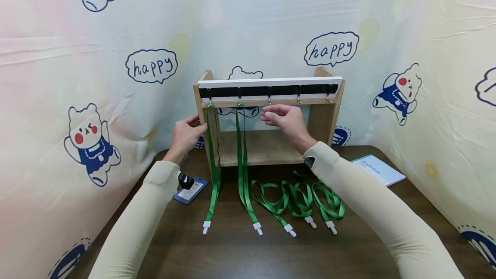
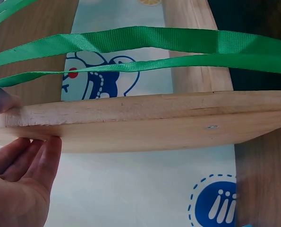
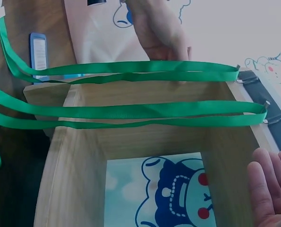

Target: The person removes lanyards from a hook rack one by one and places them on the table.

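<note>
A wooden rack [image 1: 267,143] stands on the table, its top rail [image 1: 255,91] carrying a black strip and several small metal hooks [image 1: 299,99]. Two green lanyards hang from the hooks at the left end: one at the side [image 1: 215,184], another beside it [image 1: 241,171]. My left hand [image 1: 186,134] grips the rack's left side panel [image 2: 131,135], thumb on one face and fingers on the other. Just below the rail, near the middle hooks, my right hand [image 1: 288,124] is raised. Its fingers [image 3: 260,189] are extended and hold nothing.
Several loose green lanyards [image 1: 280,218] with white clips lie coiled on the table [image 1: 240,257] in front of the rack. A blue badge holder [image 1: 191,190] is at the left, by my sleeve. To the right lies a booklet [image 1: 377,169]. Printed cloth surrounds the table.
</note>
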`<action>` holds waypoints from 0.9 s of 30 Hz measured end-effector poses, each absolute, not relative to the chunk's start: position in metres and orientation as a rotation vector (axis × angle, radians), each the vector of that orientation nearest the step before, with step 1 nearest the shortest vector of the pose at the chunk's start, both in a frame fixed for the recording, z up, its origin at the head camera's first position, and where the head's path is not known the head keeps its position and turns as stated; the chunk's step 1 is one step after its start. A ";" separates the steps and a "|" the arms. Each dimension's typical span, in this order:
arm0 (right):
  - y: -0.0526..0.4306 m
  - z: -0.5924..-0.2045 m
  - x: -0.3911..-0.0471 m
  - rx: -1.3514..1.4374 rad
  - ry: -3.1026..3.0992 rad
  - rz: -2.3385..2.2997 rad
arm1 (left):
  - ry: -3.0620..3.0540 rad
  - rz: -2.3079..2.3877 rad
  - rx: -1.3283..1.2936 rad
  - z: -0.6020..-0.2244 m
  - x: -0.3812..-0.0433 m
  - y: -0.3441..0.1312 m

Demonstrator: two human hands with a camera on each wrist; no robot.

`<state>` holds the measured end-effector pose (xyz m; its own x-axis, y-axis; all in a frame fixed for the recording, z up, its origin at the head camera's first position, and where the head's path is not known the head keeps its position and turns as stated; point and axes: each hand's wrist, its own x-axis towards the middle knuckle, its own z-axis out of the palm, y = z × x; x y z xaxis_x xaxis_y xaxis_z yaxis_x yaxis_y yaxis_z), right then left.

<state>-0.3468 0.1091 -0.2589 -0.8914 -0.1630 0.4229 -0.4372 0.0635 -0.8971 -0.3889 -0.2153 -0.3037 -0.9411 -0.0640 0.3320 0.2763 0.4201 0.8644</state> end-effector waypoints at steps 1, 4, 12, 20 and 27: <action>0.107 -0.259 -0.347 0.616 -2.130 1.921 | -2.367 -1.528 -0.180 -0.304 -0.389 -0.216; 0.100 -0.260 -0.349 0.619 -2.136 1.918 | -2.371 -1.523 -0.170 -0.305 -0.389 -0.216; 0.082 -0.266 -0.352 0.582 -2.176 1.837 | -2.378 -1.512 -0.160 -0.303 -0.389 -0.215; 0.069 -0.259 -0.353 0.565 -2.203 1.752 | -2.377 -1.516 -0.179 -0.302 -0.388 -0.214; 0.058 -0.256 -0.356 0.543 -2.242 1.660 | -2.376 -1.512 -0.181 -0.303 -0.388 -0.215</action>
